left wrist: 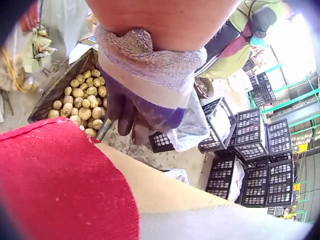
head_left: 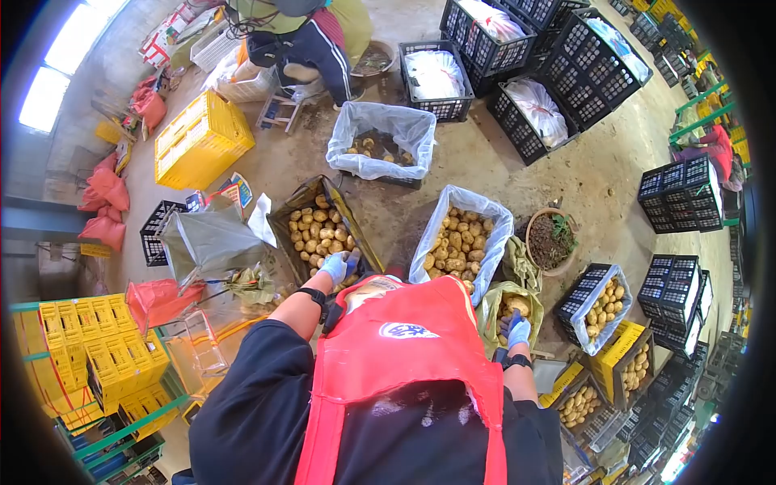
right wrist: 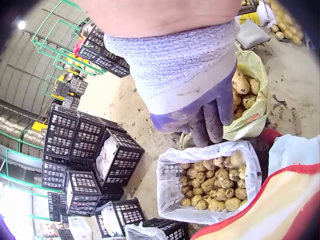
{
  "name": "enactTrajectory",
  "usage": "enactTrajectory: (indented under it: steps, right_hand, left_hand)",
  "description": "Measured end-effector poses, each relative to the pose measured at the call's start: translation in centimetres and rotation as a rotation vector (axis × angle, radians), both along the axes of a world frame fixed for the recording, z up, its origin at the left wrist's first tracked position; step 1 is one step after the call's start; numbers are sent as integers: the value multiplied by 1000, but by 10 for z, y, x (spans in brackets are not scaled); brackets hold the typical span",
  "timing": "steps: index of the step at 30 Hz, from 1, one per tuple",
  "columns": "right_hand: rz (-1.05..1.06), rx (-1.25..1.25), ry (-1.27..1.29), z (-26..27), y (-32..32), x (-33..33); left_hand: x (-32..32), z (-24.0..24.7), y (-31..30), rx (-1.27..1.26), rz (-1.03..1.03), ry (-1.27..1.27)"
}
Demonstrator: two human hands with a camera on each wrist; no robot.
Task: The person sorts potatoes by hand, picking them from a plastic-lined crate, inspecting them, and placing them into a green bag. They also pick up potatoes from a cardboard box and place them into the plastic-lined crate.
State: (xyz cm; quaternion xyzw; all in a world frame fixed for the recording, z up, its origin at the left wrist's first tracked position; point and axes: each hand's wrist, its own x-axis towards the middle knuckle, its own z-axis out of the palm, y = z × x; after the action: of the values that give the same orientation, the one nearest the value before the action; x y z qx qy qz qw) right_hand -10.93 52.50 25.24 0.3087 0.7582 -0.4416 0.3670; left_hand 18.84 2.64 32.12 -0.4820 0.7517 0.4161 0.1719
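My left hand [head_left: 346,263], in a white and purple knit-cuffed glove, hangs over the near side of a dark-lined crate [head_left: 302,196] of potatoes [head_left: 317,230]. In the left wrist view, the fingers [left wrist: 126,120] droop loosely and no potato shows in them; the palm is hidden. My right hand [head_left: 517,330], gloved alike, is at the mouth of a yellow-green sack [head_left: 487,311] with large potatoes [right wrist: 241,82] inside. Its fingers [right wrist: 212,122] reach down, fairly straight, in the right wrist view. Between the hands stands a crate lined with clear plastic [head_left: 503,222], holding many potatoes [head_left: 461,242].
A lined crate [head_left: 380,113] with few potatoes stands ahead, near a seated person [head_left: 319,48]. Black crates [head_left: 436,77] are stacked at the far right. A round pot [head_left: 552,241] of soil, more potato crates [head_left: 596,311] and yellow crates [head_left: 105,347] flank me.
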Motion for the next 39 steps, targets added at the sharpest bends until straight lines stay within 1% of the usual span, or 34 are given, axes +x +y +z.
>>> enactTrajectory:
  steps: [1,3,4,7,8,9,10,11,12,14,15,16,17,19,20,21,22,23,24,25,27,28,29,31,33,34,36,37,38,39]
  right_hand:
    - [20,-2,-5,-9,3,-1]
    - [55,-6,-17,-21,4,0]
    - [-8,-56,-3,-25,8,2]
    - [-58,-65,91,1,-14,18]
    - [-118,-10,143,-9,-14,21]
    - [-117,16,179,6,-24,26]
    - [-159,-169,186,-38,3,23]
    - [-168,-173,187,-44,11,26]
    - [-175,-172,170,-33,3,32]
    - [-180,-183,90,-6,-18,37]
    - [-163,-199,48,3,-29,38]
    - [-136,-225,9,10,-42,35]
    - [-50,-251,-50,17,-52,33]
    - [43,-312,10,29,-68,39]
    - [36,-319,-67,28,-77,33]
    - [36,-364,-70,6,-75,34]
    - [38,-407,-75,-17,-70,35]
    - [42,-453,-82,-41,-65,37]
    - [36,-469,-113,-56,-66,33]
    - [99,-430,-85,-82,-59,35]
    - [234,-359,-11,-139,-49,33]
    - [185,-314,-85,-138,-57,23]
    - [240,-290,-20,-149,-58,20]
    - [343,-237,112,-182,-54,23]
    - [371,-231,188,-215,-53,28]
    - [383,-230,236,-237,-52,33]
    - [340,-319,391,-291,-41,55]
    - [318,-365,470,-317,-34,68]
    - [427,-289,518,-322,-34,67]
    - [528,-220,570,-311,-39,57]
  left_hand:
    - [4,-8,-2,-6,-3,20]
    - [3,2,-4,-13,-2,29]
    - [0,10,-5,11,5,-18]
    - [6,5,-14,-1,-41,-61]
    - [23,-45,-24,25,-62,-63]
    - [12,-13,-26,119,-93,-53]
    - [58,-128,-47,203,-65,82]
    - [64,-134,-59,200,-128,73]
    - [49,-104,-57,333,-7,48]
    - [39,-94,-56,182,-45,-10]
    - [22,-77,-50,220,-55,-22]
    - [22,-97,-55,125,-174,-8]
    - [18,-105,-54,115,-232,17]
    - [-33,-59,-21,173,-235,-100]
    - [-51,-60,-1,214,-236,-40]
    - [-67,-67,16,253,-239,21]
    - [-75,-85,29,292,-237,81]
    - [-76,-142,34,540,141,-35]
    - [-89,-170,46,607,42,25]
    - [-104,-198,70,675,-58,84]
    - [-199,-181,119,339,-581,-104]
    - [-207,-236,126,251,-648,-28]
    - [-218,-295,130,162,-717,49]
    - [-283,-340,144,-178,-1089,-13]
    - [-348,-386,148,-331,-1328,-286]
    - [-363,-418,141,-411,-1375,-325]
    - [-381,-475,131,-571,-1464,-409]
    - [-387,-500,127,-556,-1521,-464]
    - [-392,-520,119,-553,-1574,-526]
    - [-399,-523,111,-559,-1623,-600]
